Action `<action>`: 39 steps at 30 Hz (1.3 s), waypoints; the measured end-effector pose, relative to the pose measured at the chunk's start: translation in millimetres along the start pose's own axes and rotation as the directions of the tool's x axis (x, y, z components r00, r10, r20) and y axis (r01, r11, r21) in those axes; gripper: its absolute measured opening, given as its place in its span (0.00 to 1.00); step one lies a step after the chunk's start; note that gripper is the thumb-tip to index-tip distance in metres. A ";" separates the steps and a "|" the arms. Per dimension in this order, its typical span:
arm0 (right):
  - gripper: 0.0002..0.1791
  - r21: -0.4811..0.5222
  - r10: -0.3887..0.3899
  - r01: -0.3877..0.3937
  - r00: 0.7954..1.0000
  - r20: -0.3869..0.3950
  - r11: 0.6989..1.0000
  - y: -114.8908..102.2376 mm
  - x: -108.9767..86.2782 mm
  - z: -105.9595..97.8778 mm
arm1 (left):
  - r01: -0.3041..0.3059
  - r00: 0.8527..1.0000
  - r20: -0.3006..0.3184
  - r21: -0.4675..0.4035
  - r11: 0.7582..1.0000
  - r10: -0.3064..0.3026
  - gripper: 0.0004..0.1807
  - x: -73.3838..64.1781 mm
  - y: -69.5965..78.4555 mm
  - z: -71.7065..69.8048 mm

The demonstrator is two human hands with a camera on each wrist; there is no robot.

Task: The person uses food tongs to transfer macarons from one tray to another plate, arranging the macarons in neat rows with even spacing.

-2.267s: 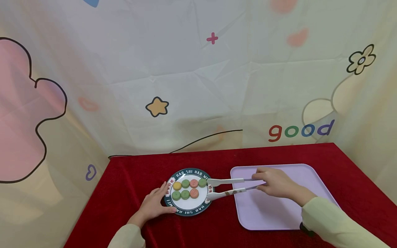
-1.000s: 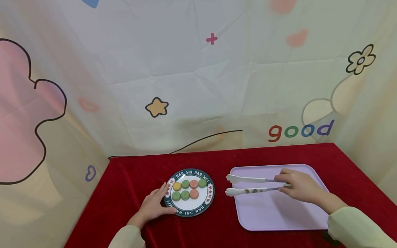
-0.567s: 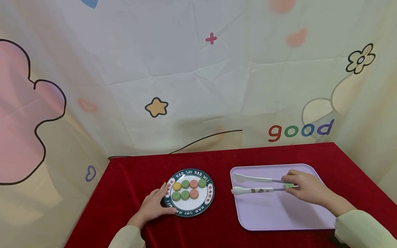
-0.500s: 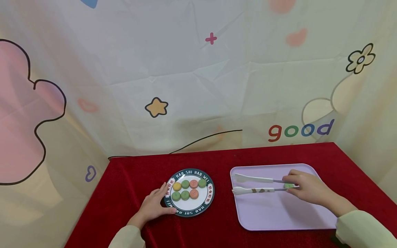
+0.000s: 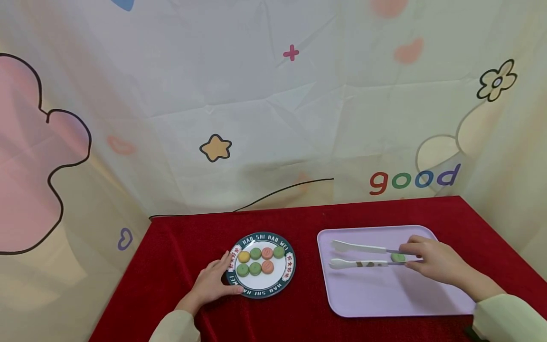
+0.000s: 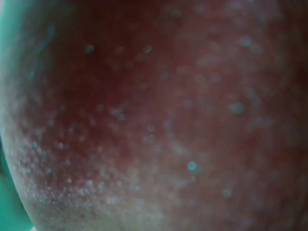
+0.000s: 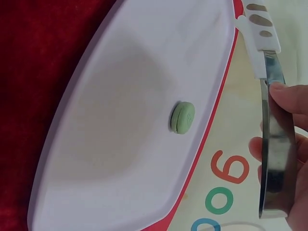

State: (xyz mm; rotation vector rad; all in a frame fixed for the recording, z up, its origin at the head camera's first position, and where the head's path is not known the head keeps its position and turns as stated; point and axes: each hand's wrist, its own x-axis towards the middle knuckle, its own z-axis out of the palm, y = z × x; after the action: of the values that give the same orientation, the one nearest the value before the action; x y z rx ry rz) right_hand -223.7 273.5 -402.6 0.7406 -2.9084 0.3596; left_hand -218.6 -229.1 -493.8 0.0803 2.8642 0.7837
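My right hand (image 5: pixel 433 259) grips the metal end of a pair of tongs (image 5: pixel 372 263) over the lilac tray (image 5: pixel 376 297). The tongs' white tips point left, spread apart with nothing between them. One green macaron (image 5: pixel 398 257) lies on the tray, seen between the tong arms in the head view and whole in the right wrist view (image 7: pixel 183 118). To the left, a round plate (image 5: pixel 262 283) with a dark green lettered rim bears several green, pink and yellow macarons in two rows. My left hand (image 5: pixel 212 280) rests at its left rim, fingers extended, thumb on the front edge.
A red cloth (image 5: pixel 307 304) covers the table under plate and tray, with a strip of it between them. Behind stands a pale printed curtain (image 5: pixel 265 118). The left wrist view is a dark reddish blur.
My right hand has carried the tongs rightward, from the plate's right edge to over the tray. The green macaron there has come out from behind my hand. My left hand stays put.
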 end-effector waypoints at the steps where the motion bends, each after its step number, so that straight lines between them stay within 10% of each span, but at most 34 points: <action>1: 0.14 -0.001 0.002 -0.002 1.000 0.003 1.000 0.9 -0.5 0.2 | 0.000 1.000 0.001 0.000 1.000 0.000 0.58 0.1 -0.1 0.1; 39: 0.16 0.001 0.154 -0.154 0.986 0.060 0.988 38.2 -25.4 -3.8 | -0.014 1.000 -0.002 0.008 1.000 0.014 0.58 0.7 -1.1 0.4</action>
State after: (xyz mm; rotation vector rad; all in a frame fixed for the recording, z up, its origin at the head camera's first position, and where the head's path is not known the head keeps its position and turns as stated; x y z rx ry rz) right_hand -219.7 318.6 -410.9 0.5372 -3.0318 0.3665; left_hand -219.2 -229.8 -494.8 0.1003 2.8718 0.7751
